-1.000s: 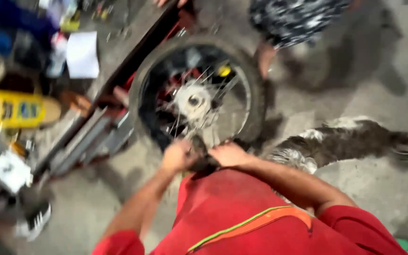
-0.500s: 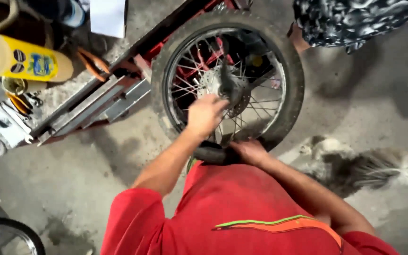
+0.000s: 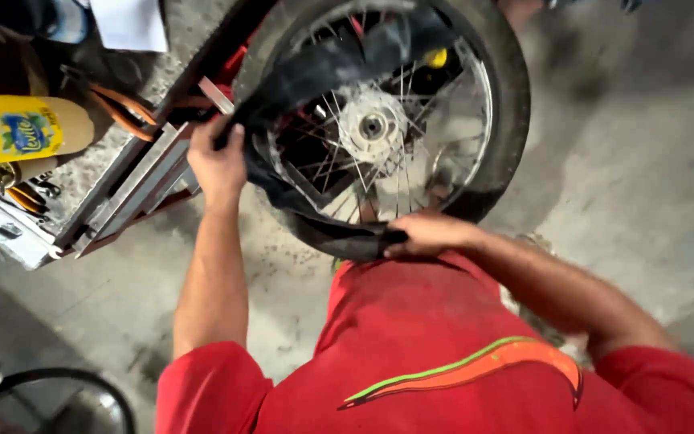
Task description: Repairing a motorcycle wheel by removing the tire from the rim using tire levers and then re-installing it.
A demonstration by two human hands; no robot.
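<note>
At the wheel's (image 3: 411,120) 9 o'clock edge I see the left hand (image 3: 217,161) fisted tight on the black inner tube (image 3: 315,64); right hand (image 3: 427,235) pinches its other end at 6 o'clock. Tube's long axis arcs between them along the tyre (image 3: 508,104), slack bulging over the spokes, both hands already on it.
</note>
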